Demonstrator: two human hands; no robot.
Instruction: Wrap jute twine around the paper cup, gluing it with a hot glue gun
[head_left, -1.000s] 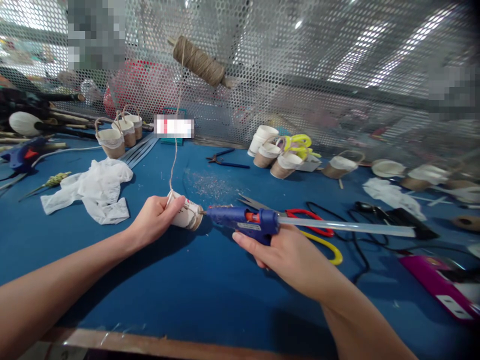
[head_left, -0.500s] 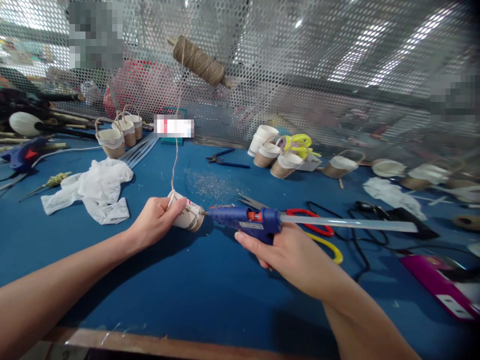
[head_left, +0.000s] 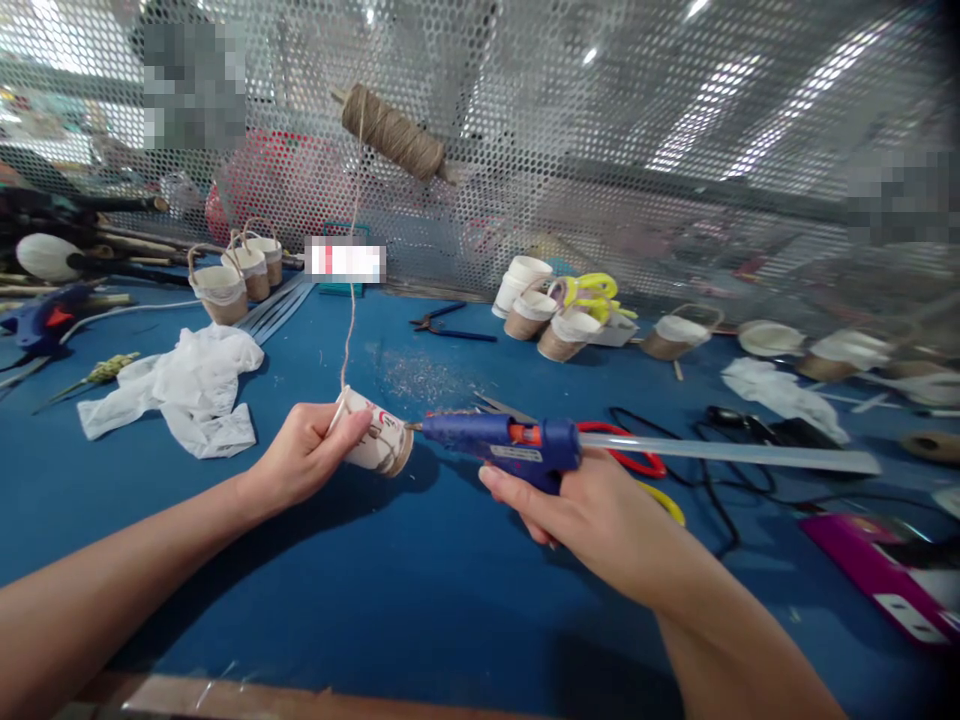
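Head view: left hand (head_left: 307, 450) has its grip pinching a printed white paper cup (head_left: 366, 452), thumb on the near side, cup tipped sideways over the blue tabletop (head_left: 420, 600). Twine wraps the cup's right end; a strand of twine (head_left: 350, 330) runs up from its left end to the jute spool (head_left: 394, 135) in front of the perforated metal panel (head_left: 600, 90). Right hand (head_left: 600, 510) has its grip closed around the handle of a blue hot glue gun (head_left: 480, 440), nozzle pointing left at the cup's twine-wrapped end; contact or tiny gap, cannot tell. Clear glue stick (head_left: 735, 452) sticks out the back. Scissors (head_left: 637, 465) with red and yellow handles lie partly hidden behind gun and right hand. Pliers (head_left: 450, 331) beyond, past scattered bits. White lace fabric (head_left: 199, 375) left, near small handled baskets (head_left: 221, 290). Magenta box (head_left: 847, 560) far right.
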